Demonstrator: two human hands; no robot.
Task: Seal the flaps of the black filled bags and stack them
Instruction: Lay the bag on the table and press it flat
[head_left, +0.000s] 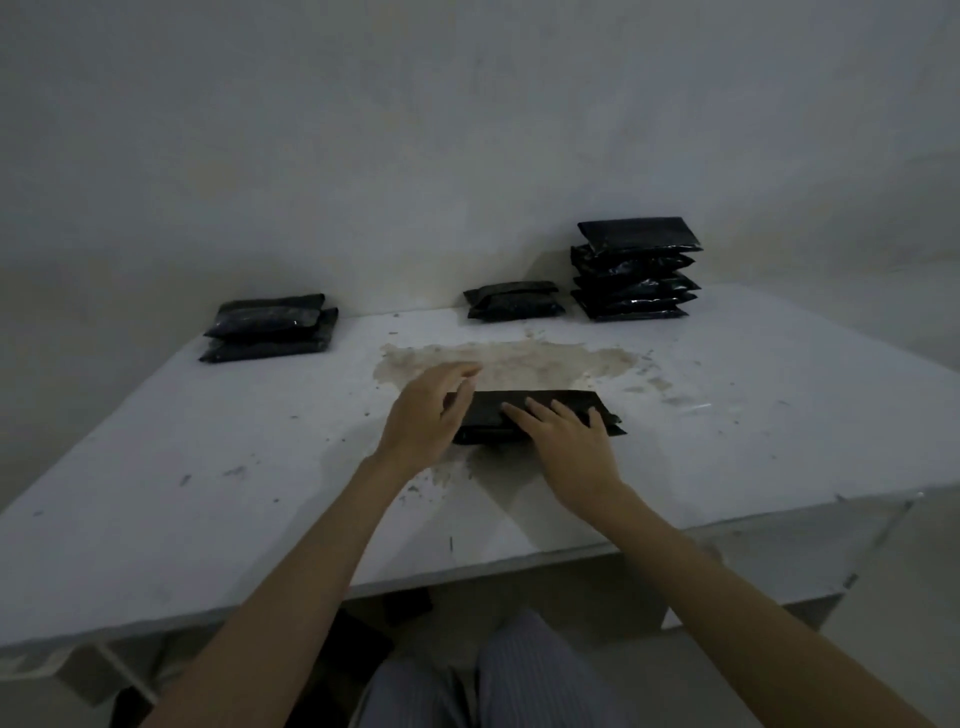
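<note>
Left pile (270, 327): two black filled bags stacked at the far left of the white surface (208, 467).
Left hand (426, 415): fingers straight and relaxed, at the left end of the near bag, holding nothing.
Near bag (545, 408): one black bag lying flat in the middle of the surface, near a brown stain (519, 358).
Right hand (566, 439): fingers spread flat, pressing on the near bag.
Middle pile (511, 300): two bags by the wall.
Right stack (636, 270): about five bags, far right.
</note>
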